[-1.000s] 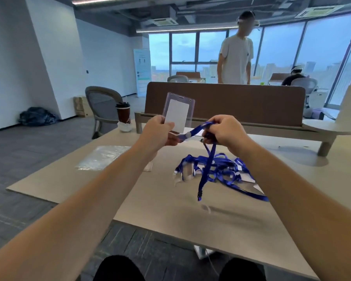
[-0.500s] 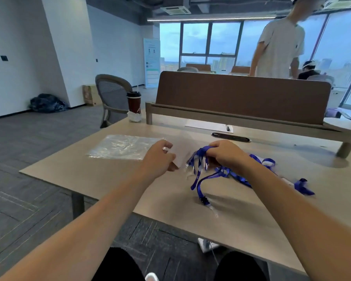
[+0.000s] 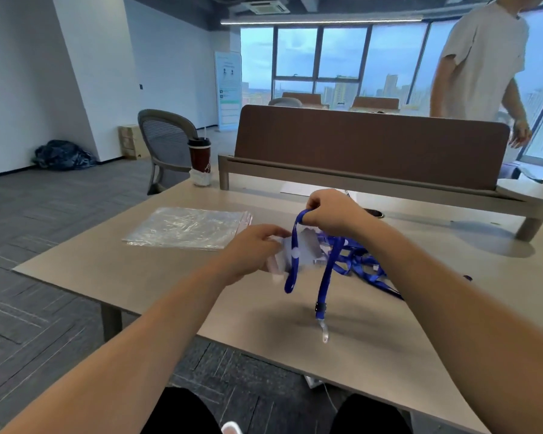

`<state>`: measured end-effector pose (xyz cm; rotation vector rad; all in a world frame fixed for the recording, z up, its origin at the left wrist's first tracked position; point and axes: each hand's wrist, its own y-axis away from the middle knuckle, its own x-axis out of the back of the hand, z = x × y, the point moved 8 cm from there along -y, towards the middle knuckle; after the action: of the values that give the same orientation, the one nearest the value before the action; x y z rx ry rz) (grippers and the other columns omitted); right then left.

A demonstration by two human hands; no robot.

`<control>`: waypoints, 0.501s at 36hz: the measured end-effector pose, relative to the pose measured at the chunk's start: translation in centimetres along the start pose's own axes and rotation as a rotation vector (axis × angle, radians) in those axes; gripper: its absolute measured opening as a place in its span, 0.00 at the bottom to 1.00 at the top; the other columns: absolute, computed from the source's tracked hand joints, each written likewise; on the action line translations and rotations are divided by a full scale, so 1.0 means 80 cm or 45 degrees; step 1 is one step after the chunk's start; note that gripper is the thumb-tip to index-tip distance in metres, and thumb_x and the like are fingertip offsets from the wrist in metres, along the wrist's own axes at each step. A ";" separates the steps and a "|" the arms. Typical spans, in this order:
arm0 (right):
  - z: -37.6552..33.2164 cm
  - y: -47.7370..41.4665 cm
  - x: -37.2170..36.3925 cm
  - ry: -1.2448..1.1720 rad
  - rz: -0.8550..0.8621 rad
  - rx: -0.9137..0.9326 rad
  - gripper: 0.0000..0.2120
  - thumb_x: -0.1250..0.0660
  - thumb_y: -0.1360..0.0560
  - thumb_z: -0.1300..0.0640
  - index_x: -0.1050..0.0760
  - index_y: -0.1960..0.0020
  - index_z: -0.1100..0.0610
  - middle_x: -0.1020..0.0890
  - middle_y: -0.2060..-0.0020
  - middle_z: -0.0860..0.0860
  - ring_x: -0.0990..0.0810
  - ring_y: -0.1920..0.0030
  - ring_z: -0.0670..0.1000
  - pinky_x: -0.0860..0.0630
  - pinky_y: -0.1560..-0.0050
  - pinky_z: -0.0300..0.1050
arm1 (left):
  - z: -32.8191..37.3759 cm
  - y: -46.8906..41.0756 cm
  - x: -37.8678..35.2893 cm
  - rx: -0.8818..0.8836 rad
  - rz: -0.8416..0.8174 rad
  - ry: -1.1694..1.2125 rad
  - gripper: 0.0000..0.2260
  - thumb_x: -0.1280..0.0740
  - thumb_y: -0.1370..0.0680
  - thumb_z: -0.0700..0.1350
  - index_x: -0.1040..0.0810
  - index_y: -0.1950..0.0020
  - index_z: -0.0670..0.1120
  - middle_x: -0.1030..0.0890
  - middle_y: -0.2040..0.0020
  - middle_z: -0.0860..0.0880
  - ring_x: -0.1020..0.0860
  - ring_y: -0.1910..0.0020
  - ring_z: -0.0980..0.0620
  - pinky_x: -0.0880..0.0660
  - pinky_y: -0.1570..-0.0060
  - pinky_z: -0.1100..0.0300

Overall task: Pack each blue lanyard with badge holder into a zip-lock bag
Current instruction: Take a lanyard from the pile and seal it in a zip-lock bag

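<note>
The right hand (image 3: 329, 211), raised above the table (image 3: 157, 277), pinches the top of a blue lanyard (image 3: 325, 277); its two strands hang down, and the longer one ends in a clip (image 3: 323, 330) just above the tabletop. The left hand (image 3: 254, 252) grips a clear badge holder (image 3: 304, 252), blurred, beside the shorter strand. A tangled pile of further blue lanyards (image 3: 358, 264) lies on the table under the right forearm. A stack of zip-lock bags (image 3: 185, 228) lies flat to the left, apart from both hands. A dark cup (image 3: 199, 155) stands at the far edge.
</note>
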<state>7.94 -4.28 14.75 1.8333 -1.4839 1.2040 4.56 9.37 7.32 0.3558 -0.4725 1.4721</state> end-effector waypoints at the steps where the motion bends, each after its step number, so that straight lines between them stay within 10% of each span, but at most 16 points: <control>1: 0.001 -0.003 0.000 0.030 0.036 -0.005 0.06 0.30 0.25 0.55 0.26 0.57 0.55 0.21 0.60 0.53 0.24 0.62 0.51 0.26 0.64 0.43 | 0.003 -0.001 0.000 -0.002 0.003 -0.021 0.14 0.42 0.17 0.40 0.25 0.34 0.50 0.23 0.43 0.51 0.20 0.49 0.47 0.17 0.51 0.53; 18: 0.036 -0.007 -0.007 -0.033 0.176 -0.057 0.07 0.31 0.24 0.53 0.27 0.51 0.54 0.23 0.60 0.50 0.26 0.61 0.47 0.30 0.63 0.40 | 0.016 -0.006 -0.019 -0.006 -0.149 0.021 0.10 0.30 0.22 0.46 0.24 0.42 0.47 0.18 0.52 0.50 0.17 0.54 0.49 0.18 0.55 0.60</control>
<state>9.41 -6.15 12.90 1.7478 -1.6620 1.2039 4.91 7.38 7.68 0.3612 -0.4350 1.3592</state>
